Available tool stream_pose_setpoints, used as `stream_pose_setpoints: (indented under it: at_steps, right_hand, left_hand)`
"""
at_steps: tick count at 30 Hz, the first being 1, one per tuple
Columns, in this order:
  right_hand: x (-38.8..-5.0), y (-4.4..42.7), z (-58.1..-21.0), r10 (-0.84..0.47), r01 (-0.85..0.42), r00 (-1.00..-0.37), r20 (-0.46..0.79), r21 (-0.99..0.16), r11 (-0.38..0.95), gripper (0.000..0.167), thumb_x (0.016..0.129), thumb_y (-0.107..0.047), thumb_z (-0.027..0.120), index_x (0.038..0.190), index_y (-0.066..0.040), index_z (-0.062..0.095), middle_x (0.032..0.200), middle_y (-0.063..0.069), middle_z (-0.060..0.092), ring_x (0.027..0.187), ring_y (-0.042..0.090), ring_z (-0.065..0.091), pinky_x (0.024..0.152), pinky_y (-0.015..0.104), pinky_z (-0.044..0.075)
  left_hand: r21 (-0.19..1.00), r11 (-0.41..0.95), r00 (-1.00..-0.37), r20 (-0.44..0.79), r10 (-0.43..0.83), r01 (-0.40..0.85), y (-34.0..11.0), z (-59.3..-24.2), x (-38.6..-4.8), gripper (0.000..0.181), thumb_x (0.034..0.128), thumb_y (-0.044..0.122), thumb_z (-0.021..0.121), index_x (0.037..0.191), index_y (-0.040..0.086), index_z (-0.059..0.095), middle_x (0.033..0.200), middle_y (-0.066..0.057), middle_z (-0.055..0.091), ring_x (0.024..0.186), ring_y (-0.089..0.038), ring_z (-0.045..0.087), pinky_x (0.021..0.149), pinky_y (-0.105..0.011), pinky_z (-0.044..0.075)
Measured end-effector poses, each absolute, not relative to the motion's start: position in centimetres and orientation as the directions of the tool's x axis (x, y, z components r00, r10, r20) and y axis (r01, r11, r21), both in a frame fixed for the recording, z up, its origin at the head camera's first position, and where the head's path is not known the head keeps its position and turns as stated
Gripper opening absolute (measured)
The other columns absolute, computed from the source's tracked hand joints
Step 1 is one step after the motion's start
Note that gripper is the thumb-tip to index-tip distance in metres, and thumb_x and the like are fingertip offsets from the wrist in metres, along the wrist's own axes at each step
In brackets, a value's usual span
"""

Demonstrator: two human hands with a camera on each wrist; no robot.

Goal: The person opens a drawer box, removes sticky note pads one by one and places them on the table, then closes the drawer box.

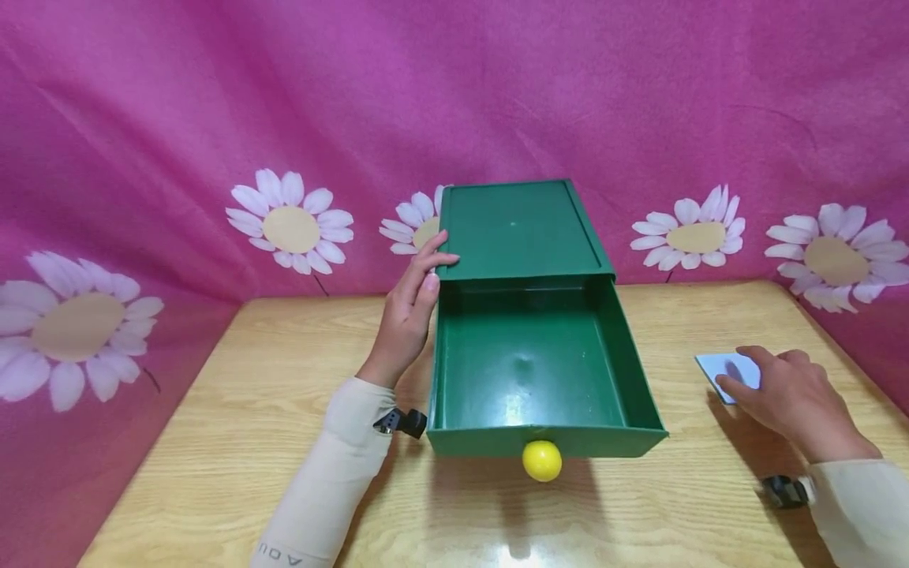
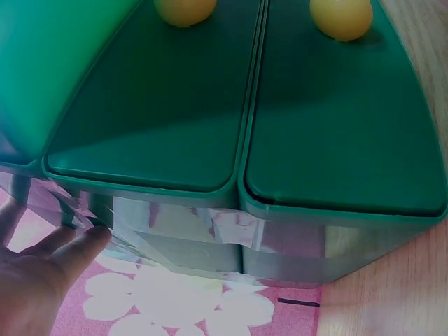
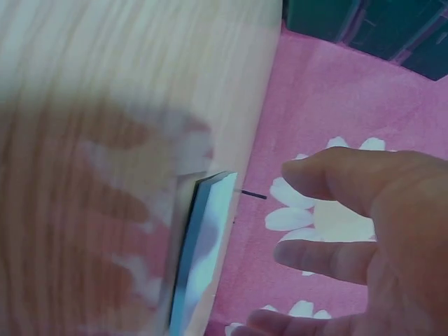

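Observation:
A green plastic drawer unit (image 1: 514,237) stands on the table with its top drawer (image 1: 518,355) pulled out, bare inside, a round yellow knob (image 1: 542,461) on its front. My left hand (image 1: 406,319) rests against the unit's left side, fingertips at the top edge, fingers extended. In the left wrist view, two closed drawers (image 2: 336,126) show below the pulled-out one. On the right lies a thin, light-blue square pad (image 3: 206,245). Above it hovers my right hand (image 1: 806,398), thumb and fingers spread; the right wrist view shows a gap between them and the pad.
The light wooden table (image 1: 284,442) carries the unit and the pad. Behind and at both sides hangs a pink cloth (image 1: 398,95) printed with large white daisies. The pulled-out drawer juts toward me between my two arms.

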State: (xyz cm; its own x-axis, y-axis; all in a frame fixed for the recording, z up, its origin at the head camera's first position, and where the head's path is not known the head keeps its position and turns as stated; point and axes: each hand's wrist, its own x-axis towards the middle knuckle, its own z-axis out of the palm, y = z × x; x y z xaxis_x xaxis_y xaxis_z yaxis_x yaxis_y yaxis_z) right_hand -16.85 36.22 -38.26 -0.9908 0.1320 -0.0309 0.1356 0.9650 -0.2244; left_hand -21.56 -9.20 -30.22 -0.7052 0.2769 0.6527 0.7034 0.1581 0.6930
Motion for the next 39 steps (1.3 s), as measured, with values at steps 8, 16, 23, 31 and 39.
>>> stream_pose_setpoints:
  at_steps: [8,16,23,31,39]
  right_hand:
    - [-16.8,35.7,-37.9,0.136,0.131,-0.991,0.011,-0.212,0.968,0.067,0.088,-0.042,0.063,0.130,0.007,0.043,0.108,0.040,0.041,0.097,0.054,0.037,0.072,0.064,0.039]
    - [-16.6,34.8,-37.6,0.125,0.113,-0.991,0.039,-0.228,0.967,0.068,0.088,-0.043,0.063,0.132,0.005,0.043,0.111,0.041,0.039,0.097,0.055,0.037,0.074,0.068,0.040]
    - [-16.1,33.3,-36.8,0.060,0.022,-0.989,0.137,-0.264,0.964,0.065,0.089,-0.044,0.064,0.132,0.001,0.047,0.111,0.039,0.043,0.095,0.054,0.040,0.069,0.065,0.040]
    - [-15.3,31.4,-35.5,-0.017,-0.097,-0.961,0.276,-0.280,0.955,0.058,0.088,-0.038,0.067,0.129,-0.001,0.052,0.115,0.035,0.048,0.100,0.052,0.042,0.074,0.066,0.038]
    - [-13.8,29.1,-34.0,-0.115,-0.269,-0.876,0.468,-0.277,0.922,0.050,0.084,-0.024,0.073,0.127,-0.004,0.057,0.111,0.025,0.055,0.095,0.042,0.049,0.071,0.060,0.041]
  left_hand:
    - [0.683,0.156,-0.696,0.665,0.272,0.713,-9.1,-30.3,-21.8,0.034,0.1001,0.007,0.034,0.129,-0.002,0.049,0.153,-0.017,0.033,0.143,-0.022,0.026,0.112,-0.043,0.032]
    - [0.684,0.169,-0.700,0.660,0.271,0.710,-9.2,-30.4,-21.8,0.034,0.1002,0.007,0.035,0.130,-0.001,0.049,0.153,-0.016,0.033,0.143,-0.021,0.026,0.111,-0.043,0.033]
    - [0.680,0.173,-0.698,0.662,0.272,0.713,-9.3,-30.3,-21.6,0.034,0.1001,0.007,0.035,0.130,-0.001,0.049,0.153,-0.016,0.033,0.143,-0.022,0.027,0.110,-0.042,0.035]
    - [0.669,0.169,-0.686,0.674,0.273,0.724,-9.4,-31.4,-22.9,0.035,0.1016,0.014,0.035,0.132,0.007,0.050,0.155,-0.005,0.033,0.143,-0.016,0.026,0.110,-0.040,0.034]
    - [0.676,0.169,-0.693,0.667,0.273,0.717,-9.3,-30.8,-22.2,0.034,0.1009,0.009,0.035,0.131,0.002,0.049,0.154,-0.012,0.033,0.143,-0.018,0.026,0.111,-0.043,0.033]
